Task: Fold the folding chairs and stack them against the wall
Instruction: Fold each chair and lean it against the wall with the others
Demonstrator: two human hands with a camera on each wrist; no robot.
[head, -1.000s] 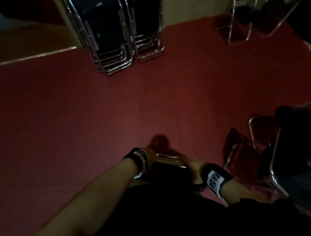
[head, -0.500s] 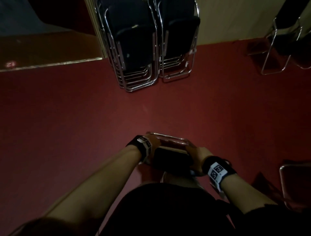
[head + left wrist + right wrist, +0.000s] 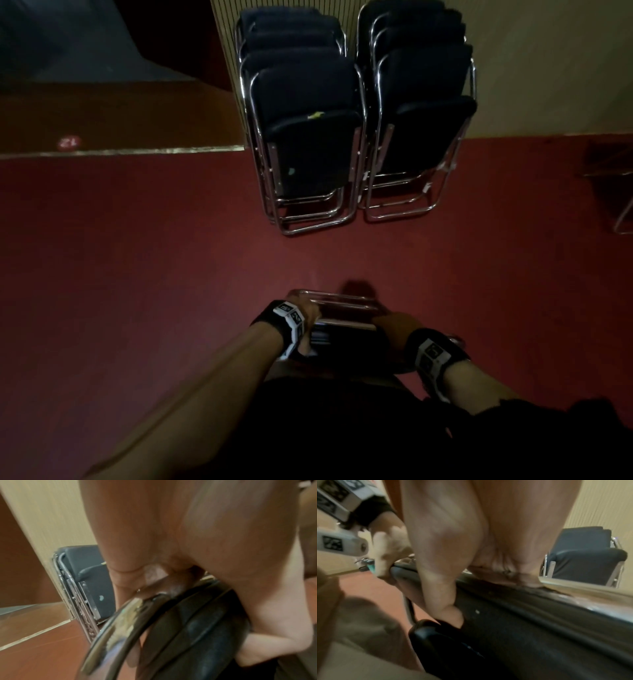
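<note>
I carry a folded chair with black padding and a chrome frame, held edge-up in front of my body. My left hand grips its left end, fingers curled round the chrome tube and the black pad. My right hand grips its right end, thumb down the black pad. Ahead, two stacks of folded chairs lean on the beige wall: the left stack and the right stack.
Red carpet spreads between me and the stacks. A brown step with a gold edge strip lies at the left. Part of another chair's chrome frame shows at the right edge.
The stacks have grown nearer and now stand straight ahead as I walked toward the wall. The unfolded chairs at the right have slid out of view. Both hands keep their grip.
</note>
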